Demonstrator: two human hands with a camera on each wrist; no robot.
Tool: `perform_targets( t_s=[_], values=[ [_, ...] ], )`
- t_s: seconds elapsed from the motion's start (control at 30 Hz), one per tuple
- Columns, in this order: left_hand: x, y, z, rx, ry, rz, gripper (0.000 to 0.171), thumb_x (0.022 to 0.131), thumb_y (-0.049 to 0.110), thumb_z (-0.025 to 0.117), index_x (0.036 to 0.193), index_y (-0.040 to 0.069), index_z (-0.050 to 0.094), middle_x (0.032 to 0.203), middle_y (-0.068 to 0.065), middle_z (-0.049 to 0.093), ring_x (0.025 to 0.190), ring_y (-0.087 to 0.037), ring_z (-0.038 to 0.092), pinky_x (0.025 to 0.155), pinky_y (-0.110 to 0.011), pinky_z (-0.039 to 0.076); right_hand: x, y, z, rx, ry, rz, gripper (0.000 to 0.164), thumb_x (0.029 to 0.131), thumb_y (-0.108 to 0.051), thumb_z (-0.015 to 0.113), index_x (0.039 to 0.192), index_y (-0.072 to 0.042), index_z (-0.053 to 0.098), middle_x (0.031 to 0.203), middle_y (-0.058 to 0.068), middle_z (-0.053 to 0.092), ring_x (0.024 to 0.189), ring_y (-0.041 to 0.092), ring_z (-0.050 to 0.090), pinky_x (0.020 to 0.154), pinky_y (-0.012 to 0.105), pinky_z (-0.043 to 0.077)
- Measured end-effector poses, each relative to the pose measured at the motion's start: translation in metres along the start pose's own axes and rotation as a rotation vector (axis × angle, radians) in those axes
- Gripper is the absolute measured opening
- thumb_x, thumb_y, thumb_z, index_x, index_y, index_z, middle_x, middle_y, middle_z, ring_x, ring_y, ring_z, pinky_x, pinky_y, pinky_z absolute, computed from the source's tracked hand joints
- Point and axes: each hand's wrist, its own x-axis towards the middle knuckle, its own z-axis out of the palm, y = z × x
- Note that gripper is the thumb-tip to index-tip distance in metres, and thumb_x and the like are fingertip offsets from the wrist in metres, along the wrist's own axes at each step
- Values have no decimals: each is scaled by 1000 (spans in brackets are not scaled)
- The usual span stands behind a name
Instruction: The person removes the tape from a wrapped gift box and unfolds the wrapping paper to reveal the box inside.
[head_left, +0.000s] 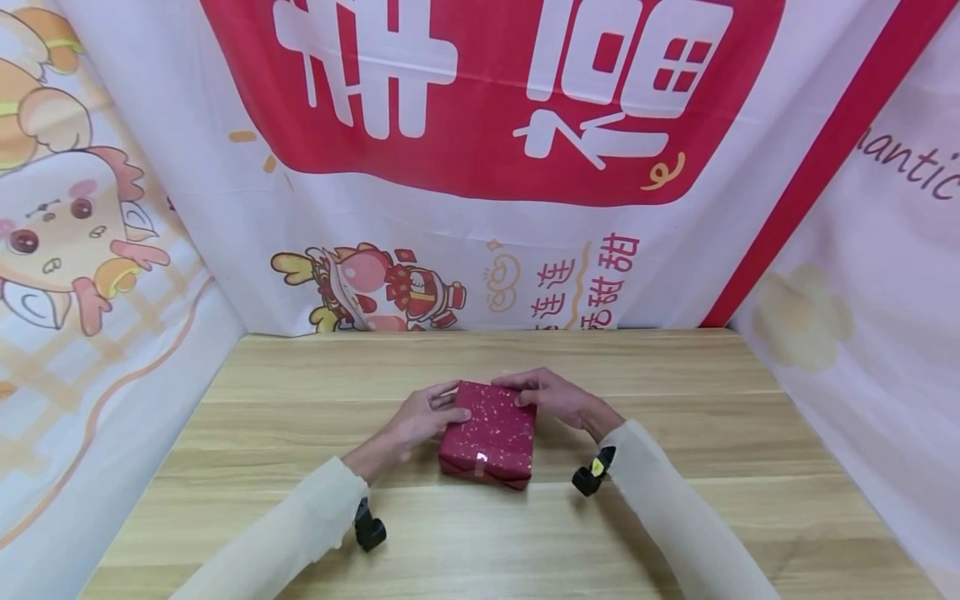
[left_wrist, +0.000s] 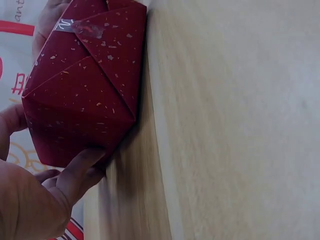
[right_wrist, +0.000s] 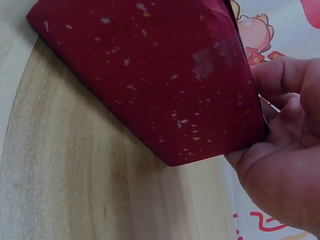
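A box wrapped in dark red, gold-flecked paper (head_left: 491,429) is held between both hands over the wooden table. My left hand (head_left: 422,417) grips its left side, thumb on top and fingers along the edge. At the far right corner, my right hand (head_left: 555,396) holds on, its thumb over the upper face. The near end carries a strip of clear tape (head_left: 481,461). Seen from the left wrist, this end shows folded paper flaps (left_wrist: 75,85) meeting under the tape. In the right wrist view, the flecked side of the wrapped box (right_wrist: 150,80) tilts above the tabletop.
The light wood table (head_left: 315,500) ends at a white cloth backdrop (head_left: 420,208) with red lettering and cartoon prints. Printed cloth walls (head_left: 127,375) also stand at the left and right. Black wrist cameras (head_left: 369,529) are strapped over both cream sleeves.
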Motion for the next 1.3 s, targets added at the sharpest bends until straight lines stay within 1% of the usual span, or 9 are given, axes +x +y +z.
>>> perform_targets(
  t_s=[0.1, 0.23, 0.33, 0.5, 0.67, 0.77, 0.93, 1.13, 1.3],
  values=[
    [-1, -1, 4, 3, 20, 15, 79, 75, 28, 74, 142, 20, 34, 145, -11, 39, 111, -28, 59, 79, -33, 58, -1, 2, 0, 0, 40, -5, 46, 86, 3, 49, 125, -19, 58, 135, 2, 53, 118, 19, 52, 101, 36, 45],
    [-4, -4, 9, -3, 68, 20, 81, 74, 30, 75, 142, 17, 33, 146, -10, 38, 126, -31, 48, 83, -31, 57, -3, 6, -1, 13, 111, 1, 42, 87, -1, 53, 124, -19, 59, 133, 0, 55, 119, 20, 52, 102, 37, 45],
    [-5, -6, 12, -17, 92, 22, 80, 76, 28, 74, 143, 16, 32, 148, -10, 36, 129, -32, 44, 83, -32, 57, -3, 9, -2, 21, 156, 6, 39, 87, -4, 55, 124, -17, 59, 132, 1, 55, 118, 20, 52, 103, 39, 43],
    [-7, -8, 16, -39, 111, 21, 76, 79, 25, 71, 143, 16, 31, 149, -11, 34, 118, -31, 54, 76, -33, 59, -2, 13, -2, 50, 190, 13, 35, 88, -9, 57, 122, -14, 60, 128, 3, 58, 116, 21, 54, 106, 42, 40],
    [-9, -6, 19, -53, 124, 25, 76, 76, 29, 74, 141, 17, 35, 148, -12, 35, 98, -23, 65, 74, -33, 59, -1, 16, -3, 67, 223, 34, 32, 87, -11, 59, 118, -18, 63, 123, -1, 61, 112, 18, 56, 105, 40, 40],
    [-10, -5, 20, -61, 130, 26, 77, 74, 31, 75, 139, 17, 37, 147, -12, 35, 91, -20, 67, 75, -33, 59, 0, 21, -4, 117, 239, 42, 31, 86, -14, 62, 117, -18, 64, 121, 0, 63, 108, 17, 58, 102, 37, 43],
    [-11, -3, 21, -68, 138, 21, 77, 73, 31, 75, 139, 17, 38, 148, -12, 35, 91, -20, 67, 75, -34, 59, 0, 26, -5, 178, 248, 26, 34, 84, -18, 65, 118, -16, 63, 120, 3, 64, 105, 19, 61, 100, 37, 45],
    [-10, -6, 20, -63, 147, 24, 78, 73, 31, 76, 139, 17, 37, 147, -12, 36, 94, -21, 66, 74, -33, 59, -2, 27, -3, 70, 312, 17, 40, 78, -29, 70, 116, -17, 63, 115, 0, 65, 106, 17, 57, 104, 40, 40],
    [-9, -7, 19, -68, 148, 28, 78, 72, 30, 76, 139, 17, 38, 146, -11, 38, 97, -22, 66, 75, -33, 59, -7, 25, -3, -8, 384, -12, 46, 77, -27, 73, 118, -11, 60, 110, 2, 64, 101, 20, 57, 92, 34, 48]
  ],
)
